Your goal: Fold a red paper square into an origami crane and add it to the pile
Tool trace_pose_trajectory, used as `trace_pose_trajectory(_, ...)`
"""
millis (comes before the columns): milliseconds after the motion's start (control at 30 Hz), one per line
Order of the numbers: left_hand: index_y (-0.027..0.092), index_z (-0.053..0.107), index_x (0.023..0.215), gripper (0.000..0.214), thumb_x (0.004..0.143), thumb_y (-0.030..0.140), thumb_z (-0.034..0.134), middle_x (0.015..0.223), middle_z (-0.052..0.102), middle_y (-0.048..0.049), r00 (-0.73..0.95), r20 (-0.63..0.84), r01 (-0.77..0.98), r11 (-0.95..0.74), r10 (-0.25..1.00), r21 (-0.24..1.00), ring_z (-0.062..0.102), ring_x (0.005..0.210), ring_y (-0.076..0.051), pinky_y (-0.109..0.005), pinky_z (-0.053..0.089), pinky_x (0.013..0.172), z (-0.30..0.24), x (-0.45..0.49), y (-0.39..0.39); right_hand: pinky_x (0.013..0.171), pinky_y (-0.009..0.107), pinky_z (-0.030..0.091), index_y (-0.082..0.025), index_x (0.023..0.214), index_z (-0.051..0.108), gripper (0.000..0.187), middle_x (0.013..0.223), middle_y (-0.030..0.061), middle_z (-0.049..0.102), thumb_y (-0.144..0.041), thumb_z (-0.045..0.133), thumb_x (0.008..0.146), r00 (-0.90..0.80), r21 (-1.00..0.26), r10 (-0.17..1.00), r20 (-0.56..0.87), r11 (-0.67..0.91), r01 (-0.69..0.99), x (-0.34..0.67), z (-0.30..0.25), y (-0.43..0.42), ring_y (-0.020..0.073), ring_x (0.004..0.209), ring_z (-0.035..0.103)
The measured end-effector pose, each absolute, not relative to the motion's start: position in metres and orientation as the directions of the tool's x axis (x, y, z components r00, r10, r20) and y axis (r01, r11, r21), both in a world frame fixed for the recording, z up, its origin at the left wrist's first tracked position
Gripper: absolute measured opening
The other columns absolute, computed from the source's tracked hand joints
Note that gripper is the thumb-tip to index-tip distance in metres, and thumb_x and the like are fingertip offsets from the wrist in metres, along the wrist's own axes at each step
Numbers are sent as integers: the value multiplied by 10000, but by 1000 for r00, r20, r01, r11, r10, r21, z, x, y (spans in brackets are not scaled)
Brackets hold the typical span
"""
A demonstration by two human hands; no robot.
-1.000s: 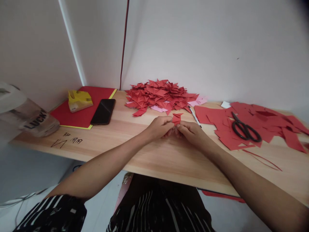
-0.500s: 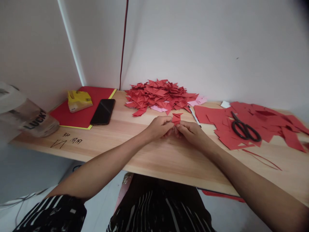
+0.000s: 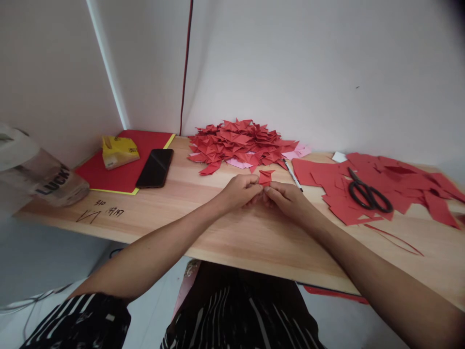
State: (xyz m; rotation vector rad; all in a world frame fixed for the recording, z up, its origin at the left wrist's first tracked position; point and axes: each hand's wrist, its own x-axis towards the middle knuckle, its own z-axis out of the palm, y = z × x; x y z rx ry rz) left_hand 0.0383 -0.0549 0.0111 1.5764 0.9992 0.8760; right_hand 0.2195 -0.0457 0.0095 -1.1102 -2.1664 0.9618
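Observation:
Between my two hands is a small piece of folded red paper (image 3: 266,178), its pointed top corners sticking up above the fingers. My left hand (image 3: 244,189) pinches it from the left, thumb across the front. From the right, my right hand (image 3: 283,194) grips its lower edge between thumb and fingers. The hands almost touch, and the paper's lower part is hidden behind them. Just beyond lies a heap of folded red paper pieces (image 3: 240,140), with some pink paper (image 3: 297,150) showing at its edges.
Black-handled scissors (image 3: 369,195) rest on cut red paper sheets (image 3: 403,189) at the right. A pen (image 3: 292,175) lies near my right hand. Leftward are a black phone (image 3: 155,168), a yellow packet (image 3: 120,151) on red card (image 3: 109,182), and a clear plastic cup (image 3: 58,179).

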Motion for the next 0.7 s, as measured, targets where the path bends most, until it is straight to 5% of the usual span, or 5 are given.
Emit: trace_pose_trajectory(700, 157, 497, 680, 153, 826, 187, 466, 493, 496, 49, 396, 42, 180, -123, 917, 976, 445, 411, -57, -170, 348, 421, 10, 38, -54, 603, 259, 369, -200, 644, 536, 274, 604, -20, 560, -255, 421, 887, -526, -771, 841, 123, 415, 483, 219, 12, -47, 127, 579, 502)
